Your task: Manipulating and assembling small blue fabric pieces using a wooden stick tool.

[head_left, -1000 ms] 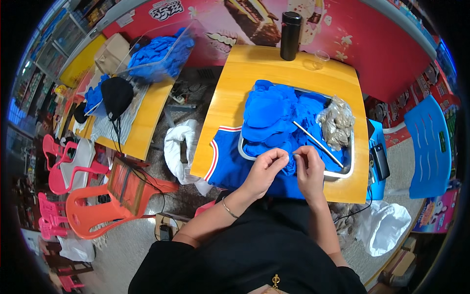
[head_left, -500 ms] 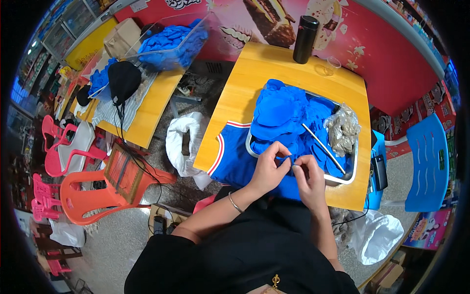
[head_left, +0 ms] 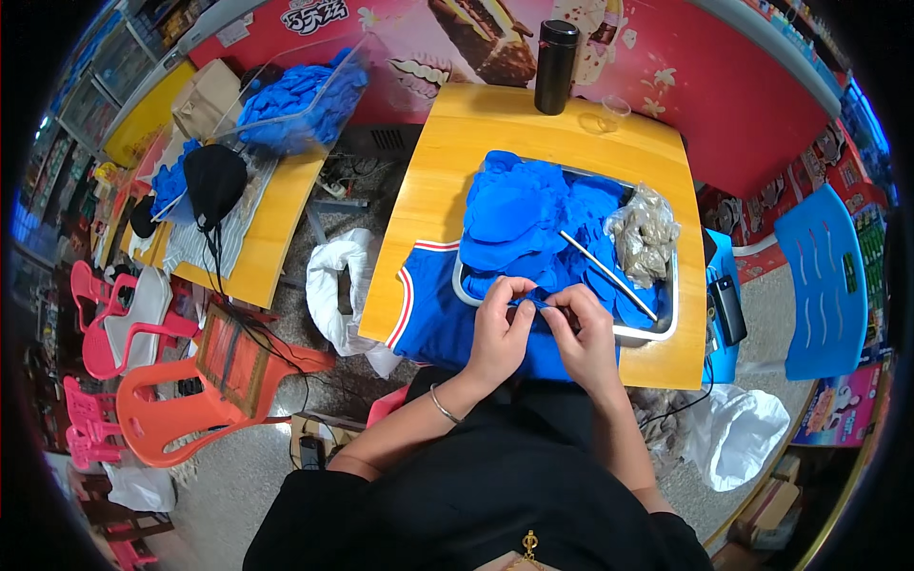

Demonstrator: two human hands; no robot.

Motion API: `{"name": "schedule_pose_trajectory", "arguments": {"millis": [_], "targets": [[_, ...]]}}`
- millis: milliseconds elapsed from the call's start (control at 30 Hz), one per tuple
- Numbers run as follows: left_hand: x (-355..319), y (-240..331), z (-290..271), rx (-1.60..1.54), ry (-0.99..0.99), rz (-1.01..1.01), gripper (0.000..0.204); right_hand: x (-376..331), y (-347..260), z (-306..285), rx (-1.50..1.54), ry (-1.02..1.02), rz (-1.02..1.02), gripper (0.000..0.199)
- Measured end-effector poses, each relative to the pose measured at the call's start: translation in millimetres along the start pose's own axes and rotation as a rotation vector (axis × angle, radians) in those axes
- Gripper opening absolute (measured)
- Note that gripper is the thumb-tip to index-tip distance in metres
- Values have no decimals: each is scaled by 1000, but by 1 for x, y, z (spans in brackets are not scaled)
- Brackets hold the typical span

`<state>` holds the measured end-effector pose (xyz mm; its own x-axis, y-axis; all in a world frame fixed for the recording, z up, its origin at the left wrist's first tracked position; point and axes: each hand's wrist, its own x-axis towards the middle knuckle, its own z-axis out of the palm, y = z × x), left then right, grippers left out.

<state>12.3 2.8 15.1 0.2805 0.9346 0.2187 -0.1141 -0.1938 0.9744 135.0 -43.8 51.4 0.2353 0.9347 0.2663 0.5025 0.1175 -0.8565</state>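
My left hand (head_left: 499, 328) and my right hand (head_left: 583, 333) meet over the table's near edge, fingers pinched together on a small piece of blue fabric (head_left: 539, 297); most of it is hidden by the fingers. Just beyond them stands a metal tray (head_left: 673, 305) heaped with blue fabric pieces (head_left: 514, 209). A thin pale stick (head_left: 609, 274) lies slanted across the heap. In the tray's right part rests a clear plastic bag of greyish-brown contents (head_left: 643, 236). Below and left of the tray spreads a blue garment (head_left: 428, 295) with red-and-white trim.
A black flask (head_left: 556, 68) and a clear cup (head_left: 614, 112) stand at the far edge of the yellow table (head_left: 447, 143). Left is another table with a clear bin (head_left: 328, 124) of blue pieces. An orange chair (head_left: 143, 409) stands left, a blue chair (head_left: 824, 276) right.
The view has shifted, so the table appears slightly further left. Both hands stay together, with the fingers re-posed and a little more blue fabric showing between them.
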Motion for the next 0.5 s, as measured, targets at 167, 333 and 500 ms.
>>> {"name": "schedule_pose_trajectory", "arguments": {"millis": [167, 333, 500], "targets": [[0, -5, 0, -121, -48, -128, 12, 5, 3, -2, -158, 72, -123, 10], [5, 0, -5, -640, -216, -354, 9, 12, 7, 3, -266, 174, -206, 12], [15, 0, -19, -613, -434, -394, 12, 12, 4, 0, -207, 136, -210, 13]]}}
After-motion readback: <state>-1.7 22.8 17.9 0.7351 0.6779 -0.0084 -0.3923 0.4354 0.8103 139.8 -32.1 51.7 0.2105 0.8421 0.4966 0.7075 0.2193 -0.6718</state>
